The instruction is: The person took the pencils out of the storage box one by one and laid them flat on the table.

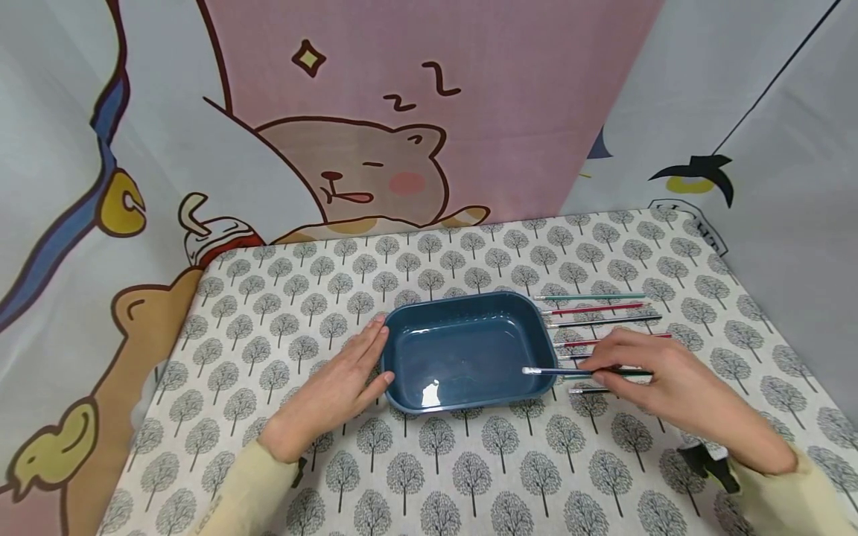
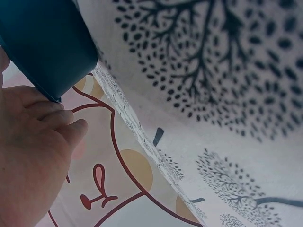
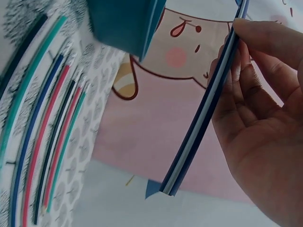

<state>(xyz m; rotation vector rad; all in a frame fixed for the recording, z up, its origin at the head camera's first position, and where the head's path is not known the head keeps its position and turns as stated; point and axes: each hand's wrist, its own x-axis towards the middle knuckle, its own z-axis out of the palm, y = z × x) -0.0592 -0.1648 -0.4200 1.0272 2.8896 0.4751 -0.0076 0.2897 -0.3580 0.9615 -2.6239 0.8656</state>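
A dark blue rectangular basin (image 1: pixel 462 357) stands on the tree-patterned cloth. My left hand (image 1: pixel 345 383) lies along its left side, fingers extended against the rim; the left wrist view shows the fingertips at the basin's edge (image 2: pixel 59 56). Between thumb and fingers, my right hand (image 1: pixel 643 365) pinches a dark blue pencil (image 3: pixel 201 113) with a pale stripe. Its white end reaches over the basin's right rim in the head view. Beneath and beyond that hand, several pencils lie side by side on the cloth, among them a green pencil (image 1: pixel 590 297) and a red pencil (image 1: pixel 599 307).
The patterned tablecloth (image 1: pixel 469 476) covers the table. Cartoon-printed curtains (image 1: pixel 523 112) hang behind it and along both sides. A black-ended pencil (image 1: pixel 588 391) lies closest to me in the row, partly hidden under the right hand.
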